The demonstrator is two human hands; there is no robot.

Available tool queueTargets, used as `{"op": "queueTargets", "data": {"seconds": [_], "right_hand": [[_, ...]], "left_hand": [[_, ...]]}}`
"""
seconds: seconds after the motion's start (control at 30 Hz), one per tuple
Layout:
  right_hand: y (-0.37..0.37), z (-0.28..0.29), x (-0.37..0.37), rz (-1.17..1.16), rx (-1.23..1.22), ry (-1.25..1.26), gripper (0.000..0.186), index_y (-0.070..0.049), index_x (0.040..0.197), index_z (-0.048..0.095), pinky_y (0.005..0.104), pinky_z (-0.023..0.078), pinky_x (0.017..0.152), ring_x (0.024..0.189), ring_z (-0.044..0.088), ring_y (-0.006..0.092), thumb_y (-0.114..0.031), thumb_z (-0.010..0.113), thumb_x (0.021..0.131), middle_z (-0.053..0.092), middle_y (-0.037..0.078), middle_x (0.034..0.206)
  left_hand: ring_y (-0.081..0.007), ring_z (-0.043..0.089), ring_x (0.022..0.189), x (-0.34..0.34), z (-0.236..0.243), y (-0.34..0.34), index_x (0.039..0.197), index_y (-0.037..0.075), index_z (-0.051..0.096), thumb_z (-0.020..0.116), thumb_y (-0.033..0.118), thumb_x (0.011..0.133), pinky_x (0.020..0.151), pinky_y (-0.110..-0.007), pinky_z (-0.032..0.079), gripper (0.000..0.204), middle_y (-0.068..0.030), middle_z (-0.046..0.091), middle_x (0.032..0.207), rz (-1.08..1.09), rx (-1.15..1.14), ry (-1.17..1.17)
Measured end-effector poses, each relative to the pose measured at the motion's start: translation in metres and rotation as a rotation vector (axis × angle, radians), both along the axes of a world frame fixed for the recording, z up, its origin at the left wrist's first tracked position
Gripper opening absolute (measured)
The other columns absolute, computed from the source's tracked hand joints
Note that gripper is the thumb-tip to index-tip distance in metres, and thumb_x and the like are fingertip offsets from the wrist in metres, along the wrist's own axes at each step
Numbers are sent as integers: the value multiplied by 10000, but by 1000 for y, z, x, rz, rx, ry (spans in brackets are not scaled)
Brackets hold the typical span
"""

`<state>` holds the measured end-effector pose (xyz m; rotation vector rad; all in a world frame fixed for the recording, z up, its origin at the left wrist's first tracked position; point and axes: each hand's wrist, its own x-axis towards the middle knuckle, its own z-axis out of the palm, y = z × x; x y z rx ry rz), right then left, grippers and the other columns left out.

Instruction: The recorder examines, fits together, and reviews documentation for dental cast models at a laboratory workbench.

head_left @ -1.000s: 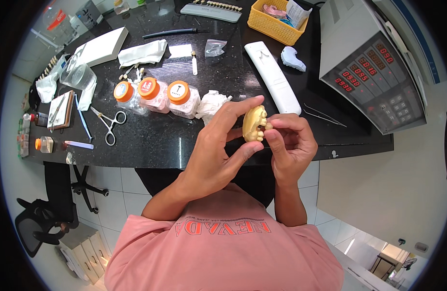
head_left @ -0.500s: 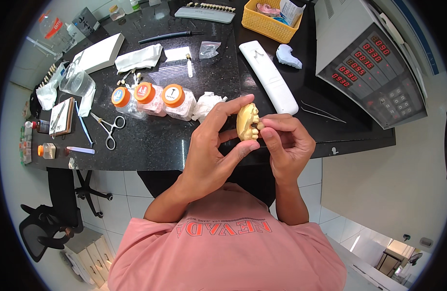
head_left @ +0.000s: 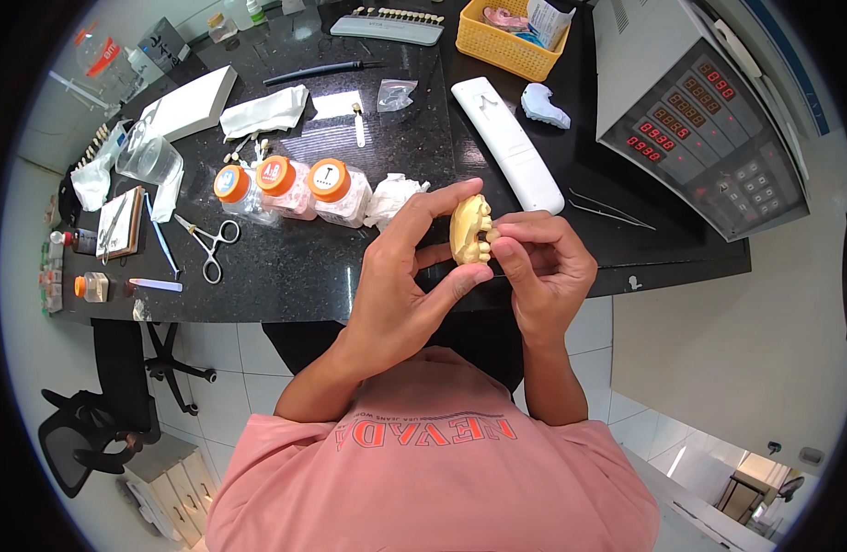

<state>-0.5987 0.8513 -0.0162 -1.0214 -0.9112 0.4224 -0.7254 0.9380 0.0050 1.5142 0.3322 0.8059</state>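
Note:
Over the front edge of the bench, my left hand [head_left: 400, 276] grips a yellow plaster dental model [head_left: 466, 232] between thumb and fingers. The model is held on edge, its row of teeth facing right. Against those teeth, my right hand [head_left: 550, 271] pinches a small cream-coloured tooth crown [head_left: 493, 235] between thumb and index finger. The fingertips partly hide the crown, and I cannot tell if it is seated on the model or just touching it. Just beyond my left fingers lies a crumpled white tissue [head_left: 392, 198].
Three orange-lidded jars [head_left: 341, 195] stand left of my hands. Beyond are a long white case [head_left: 508, 145], tweezers [head_left: 612, 209], a pale blue bite-shaped piece [head_left: 543, 106] and a yellow basket [head_left: 508, 53]. A furnace-like box with red digits [head_left: 709, 120] stands right; scissor-like forceps [head_left: 208, 247] lie left.
Both hands keep almost the same pose, with the crown still against the model's teeth. The view has shifted slightly, and some red digits on the box differ.

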Motion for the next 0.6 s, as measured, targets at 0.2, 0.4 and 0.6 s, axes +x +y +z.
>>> {"op": "queueTargets", "data": {"seconds": [0.2, 0.4, 0.6], "right_hand": [[-1, -1, 0, 4, 18, -18, 155, 79, 985, 649, 254, 544, 765, 861, 658, 165, 43, 695, 841, 676, 162, 948], [0, 3, -2, 4, -2, 86, 132, 74, 965, 644, 247, 545, 769, 847, 656, 146, 38, 690, 847, 672, 157, 952], [0, -1, 2, 27, -2, 10, 134, 74, 966, 638, 249, 546, 771, 852, 653, 144, 34, 688, 849, 661, 145, 949]], "left_hand": [[-205, 579, 1112, 1, -2, 0, 1347, 41, 490, 727, 16, 805, 888, -335, 565, 592, -103, 550, 1199, 21, 19, 3], [-205, 587, 1083, 0, -2, 1, 1343, 55, 501, 739, 26, 797, 872, -333, 568, 597, -107, 555, 1188, 28, 49, 13], [-201, 591, 1070, 1, -2, 0, 1340, 49, 504, 745, 34, 793, 867, -331, 569, 598, -106, 562, 1175, 36, 37, 8]]}}
